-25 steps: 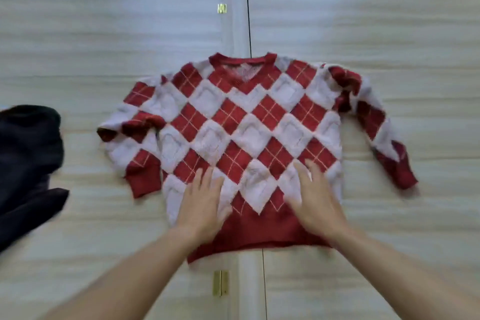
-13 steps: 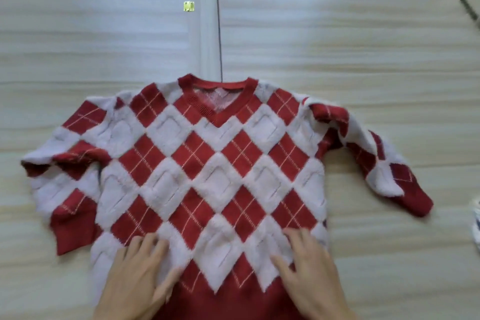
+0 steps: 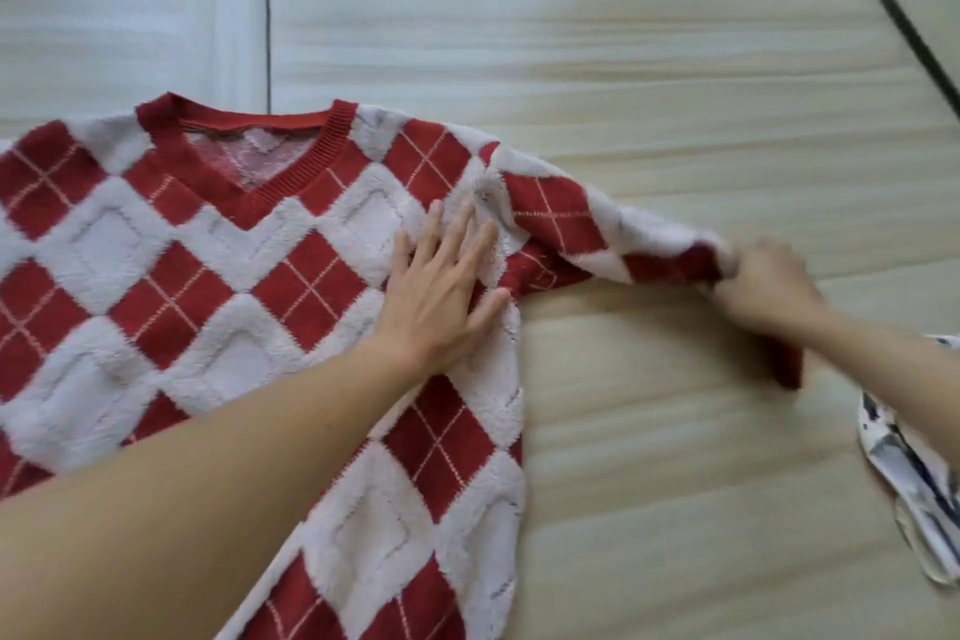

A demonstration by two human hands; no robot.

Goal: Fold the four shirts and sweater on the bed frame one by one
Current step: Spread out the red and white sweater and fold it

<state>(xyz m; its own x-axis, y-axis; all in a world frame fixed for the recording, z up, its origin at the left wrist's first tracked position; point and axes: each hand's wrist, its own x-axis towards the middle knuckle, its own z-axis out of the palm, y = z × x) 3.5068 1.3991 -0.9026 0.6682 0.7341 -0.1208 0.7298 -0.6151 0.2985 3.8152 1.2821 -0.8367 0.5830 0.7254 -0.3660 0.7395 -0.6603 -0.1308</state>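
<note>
Sweater [image 3: 218, 307] lies face up on the bed frame [image 3: 649, 68], collar away from the person, hem near; long axis runs near to far. Both hands have left the hem. Left hand [image 3: 441, 291] now presses flat by the armpit, fingers straight. Right hand [image 3: 763, 276] grips the sleeve [image 3: 597, 229], drawn out sideways. Sleeve fold is likely starting.

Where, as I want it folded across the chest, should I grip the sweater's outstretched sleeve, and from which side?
Grip the sleeve near its cuff end from the outer, right side, where the right hand pinches it. It stretches out from the shoulder, and the left hand presses the chest flat, so it should swing over.
</note>
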